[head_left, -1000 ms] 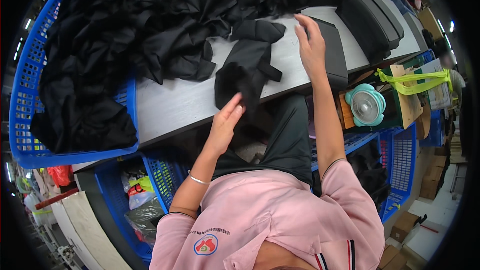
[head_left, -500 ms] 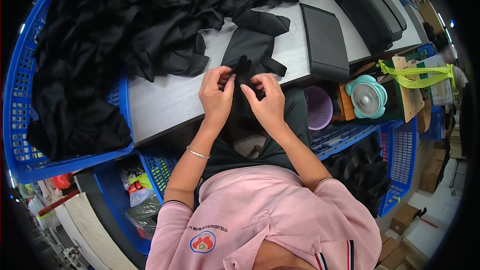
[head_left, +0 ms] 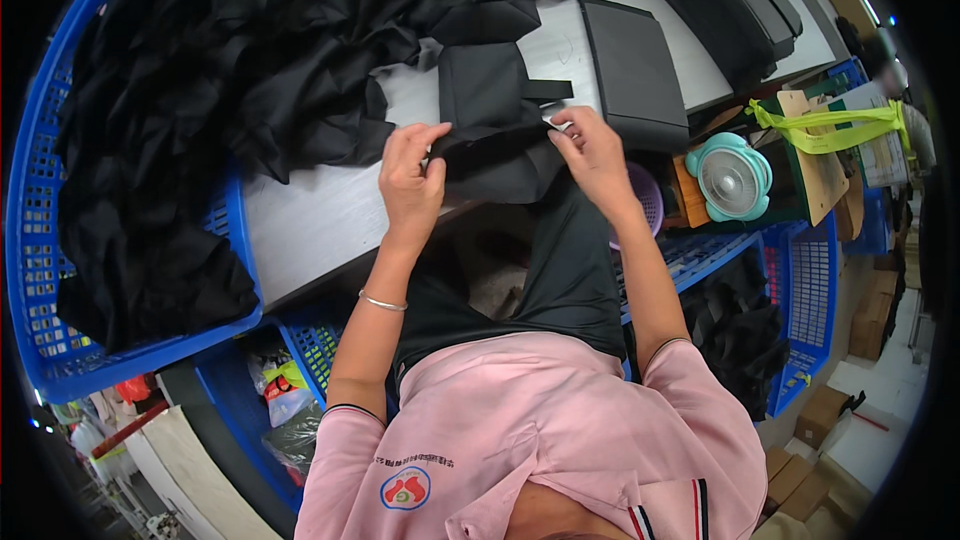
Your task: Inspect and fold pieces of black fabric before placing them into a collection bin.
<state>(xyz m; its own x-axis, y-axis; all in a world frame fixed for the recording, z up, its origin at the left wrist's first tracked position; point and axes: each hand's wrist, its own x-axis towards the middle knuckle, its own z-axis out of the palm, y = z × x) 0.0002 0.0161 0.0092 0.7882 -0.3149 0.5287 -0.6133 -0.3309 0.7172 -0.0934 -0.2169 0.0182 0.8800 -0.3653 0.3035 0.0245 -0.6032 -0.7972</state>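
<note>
A black fabric piece [head_left: 487, 90] lies partly on the pale table [head_left: 315, 220] and hangs over its near edge towards my lap. My left hand [head_left: 412, 175] pinches its left edge between thumb and fingers. At the opposite edge, my right hand [head_left: 597, 155] pinches the cloth by thumb and forefinger, so the near part stretches between both hands. A short black strip [head_left: 549, 90] sticks out from the piece's right side. Just beyond and to the left spreads a large heap of crumpled black fabric [head_left: 310, 90].
Flat black folded panels [head_left: 640, 70] and a stack of dark pieces [head_left: 725, 15] lie on the right. A blue crate [head_left: 150, 365] holds fabric at the left. A turquoise fan [head_left: 730, 178] and a purple basket [head_left: 646, 202] stand right of my knees.
My hands have moved apart, the right one outward to the right. The black fabric, bunched between them before, is now spread wider and flatter.
</note>
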